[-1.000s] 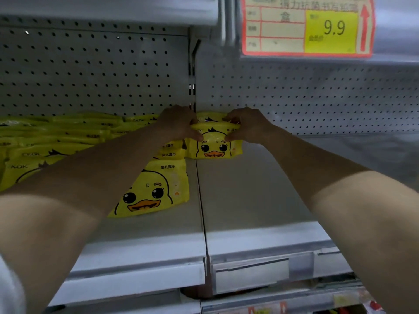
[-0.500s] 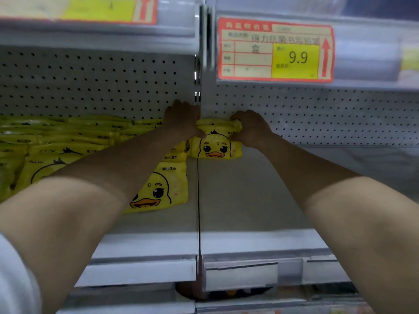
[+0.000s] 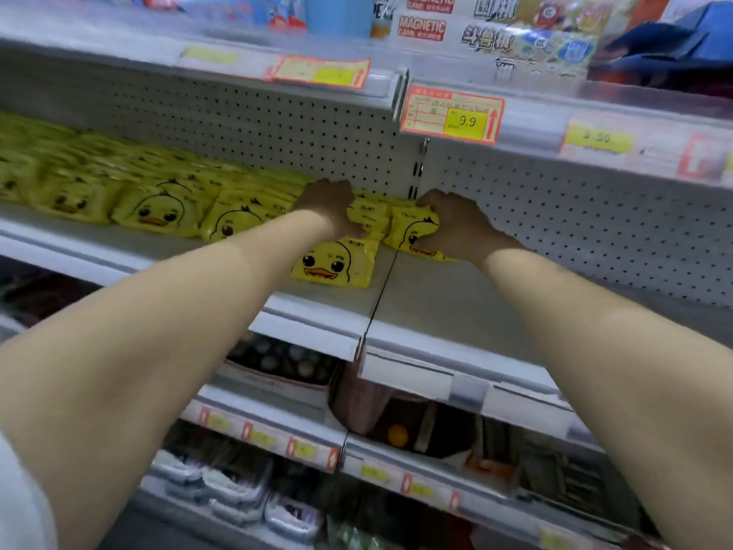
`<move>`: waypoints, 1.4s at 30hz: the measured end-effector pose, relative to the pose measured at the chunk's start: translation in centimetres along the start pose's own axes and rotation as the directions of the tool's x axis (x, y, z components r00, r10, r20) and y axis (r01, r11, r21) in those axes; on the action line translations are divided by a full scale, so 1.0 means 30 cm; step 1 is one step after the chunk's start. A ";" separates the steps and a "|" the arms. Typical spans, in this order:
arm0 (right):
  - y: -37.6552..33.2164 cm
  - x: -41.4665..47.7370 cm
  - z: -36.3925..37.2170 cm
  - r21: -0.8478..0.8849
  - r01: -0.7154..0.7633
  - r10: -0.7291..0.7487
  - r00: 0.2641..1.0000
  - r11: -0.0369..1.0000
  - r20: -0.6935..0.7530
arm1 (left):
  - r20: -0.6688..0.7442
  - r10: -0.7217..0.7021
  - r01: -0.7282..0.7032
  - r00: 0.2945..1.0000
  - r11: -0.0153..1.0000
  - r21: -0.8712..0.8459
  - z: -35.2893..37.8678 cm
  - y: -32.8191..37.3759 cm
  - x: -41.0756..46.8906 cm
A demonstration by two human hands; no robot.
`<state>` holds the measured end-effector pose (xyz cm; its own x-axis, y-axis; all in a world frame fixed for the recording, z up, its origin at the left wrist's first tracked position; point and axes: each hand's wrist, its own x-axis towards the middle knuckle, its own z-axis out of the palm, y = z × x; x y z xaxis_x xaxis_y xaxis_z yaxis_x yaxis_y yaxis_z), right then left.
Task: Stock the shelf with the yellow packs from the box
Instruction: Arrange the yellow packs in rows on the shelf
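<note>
Both my arms reach to the back of a grey metal shelf (image 3: 436, 311). My left hand (image 3: 331, 206) rests on a stack of yellow duck packs (image 3: 371, 216) by the pegboard wall, fingers curled over its left side. My right hand (image 3: 456, 224) grips the rightmost yellow duck pack (image 3: 410, 232), which stands against the back. Another duck pack (image 3: 335, 264) lies flat in front of the stack. Rows of the same yellow packs (image 3: 158, 208) fill the shelf to the left. The box is out of view.
A red and yellow 9.9 price tag (image 3: 452, 115) hangs from the shelf above, which carries magnetic game boxes (image 3: 488, 29). Bare shelf stretches to the right of my hands. Lower shelves hold dark goods and wrapped packs (image 3: 238, 494).
The view has pulled back and tilted, showing more shelves. My hands stay on the packs at the back; the right hand now covers more of the rightmost pack's duck face.
</note>
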<state>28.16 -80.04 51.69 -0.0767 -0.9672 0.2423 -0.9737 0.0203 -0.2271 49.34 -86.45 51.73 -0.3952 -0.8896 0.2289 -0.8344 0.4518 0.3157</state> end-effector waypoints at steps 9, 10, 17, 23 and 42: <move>-0.389 -0.225 0.120 0.024 0.118 -0.120 0.984 0.993 0.134 | -0.015 -0.228 0.229 0.973 0.973 0.030 -0.091 -0.267 -0.461; -0.441 -0.243 0.133 0.015 0.145 -0.145 0.980 0.989 0.138 | -0.013 -0.251 0.252 0.968 0.967 0.035 -0.105 -0.301 -0.506; -0.873 -0.338 0.248 0.020 0.310 -0.309 0.934 0.950 0.179 | -0.047 -0.373 0.373 0.927 0.928 -0.003 -0.214 -0.614 -0.804; -1.381 -0.415 0.434 0.059 0.402 -0.404 0.887 0.914 0.222 | -0.080 -0.465 0.467 0.882 0.884 0.005 -0.328 -1.002 -1.101; -2.357 -0.447 1.078 0.071 0.485 -0.456 0.748 0.872 0.482 | 0.148 -0.635 0.633 0.758 0.771 0.066 -0.394 -2.076 -1.573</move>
<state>104.99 -76.70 34.01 0.4897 -0.8552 -0.1701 -0.8707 -0.4693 -0.1472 124.49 -71.84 32.16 0.1732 -0.9713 -0.1632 -0.9191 -0.2190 0.3275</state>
